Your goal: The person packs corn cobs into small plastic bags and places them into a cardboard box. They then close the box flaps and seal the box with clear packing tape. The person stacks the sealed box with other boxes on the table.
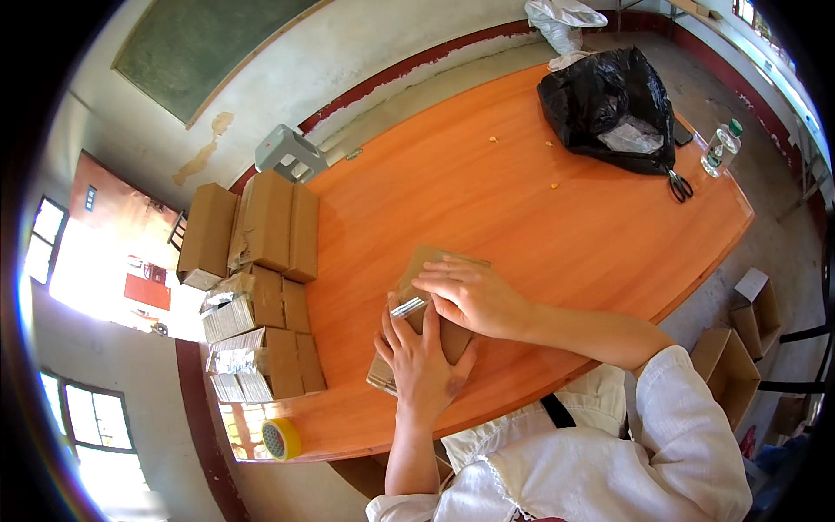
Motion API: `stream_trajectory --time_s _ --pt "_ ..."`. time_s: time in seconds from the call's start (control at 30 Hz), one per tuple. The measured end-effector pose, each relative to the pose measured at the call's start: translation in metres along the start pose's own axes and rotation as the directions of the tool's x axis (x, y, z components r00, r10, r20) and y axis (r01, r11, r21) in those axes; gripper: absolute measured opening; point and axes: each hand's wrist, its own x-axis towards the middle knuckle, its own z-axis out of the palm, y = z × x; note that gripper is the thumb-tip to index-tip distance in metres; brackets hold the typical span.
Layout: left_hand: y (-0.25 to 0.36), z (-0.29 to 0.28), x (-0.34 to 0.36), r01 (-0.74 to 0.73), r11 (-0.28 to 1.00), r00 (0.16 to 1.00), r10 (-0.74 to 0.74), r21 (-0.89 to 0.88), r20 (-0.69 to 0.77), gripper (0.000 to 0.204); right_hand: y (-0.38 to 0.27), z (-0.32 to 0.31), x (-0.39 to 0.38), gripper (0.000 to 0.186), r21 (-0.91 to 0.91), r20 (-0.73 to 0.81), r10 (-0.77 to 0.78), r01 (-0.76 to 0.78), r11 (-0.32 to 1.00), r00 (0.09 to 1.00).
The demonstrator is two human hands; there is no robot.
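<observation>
Both hands press flat, fingers spread and clasping nothing, on a small brown cardboard box (435, 296) lying near the front edge of the orange wooden surface (522, 191): the left hand (424, 361) covers its near end, the right hand (470, 296) its top, beside a silvery foil edge (407, 306) at the flap.

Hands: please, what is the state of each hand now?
Left hand: open, fingers spread, lying flat on the cardboard box.
Right hand: open, palm down, pressing the same box top.
</observation>
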Motion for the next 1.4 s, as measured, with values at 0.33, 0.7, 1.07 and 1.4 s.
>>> stream_trajectory --time_s 0.33,0.7,1.07,1.4 --pt "-0.002 0.001 -0.002 0.021 1.0 1.0 -0.021 -0.014 0.01 0.074 -0.01 0.014 -0.01 0.023 0.098 -0.062 0.047 -0.041 0.994 0.997" --pt "-0.011 0.012 0.0 -0.017 0.996 1.0 0.019 0.09 -0.024 0.082 0.003 0.043 -0.011 0.02 0.231 -0.065 -0.035 0.05 0.972 0.997" --pt "0.028 0.029 0.03 -0.178 0.984 0.977 0.176 -0.003 -0.117 0.083 0.006 0.069 -0.006 0.01 0.199 -0.25 -0.091 0.143 0.97 0.964" --pt "0.046 0.037 0.039 -0.256 0.965 0.96 0.247 -0.062 -0.129 0.084 -0.002 0.041 -0.004 0.016 0.291 -0.414 -0.202 0.339 0.895 0.888"
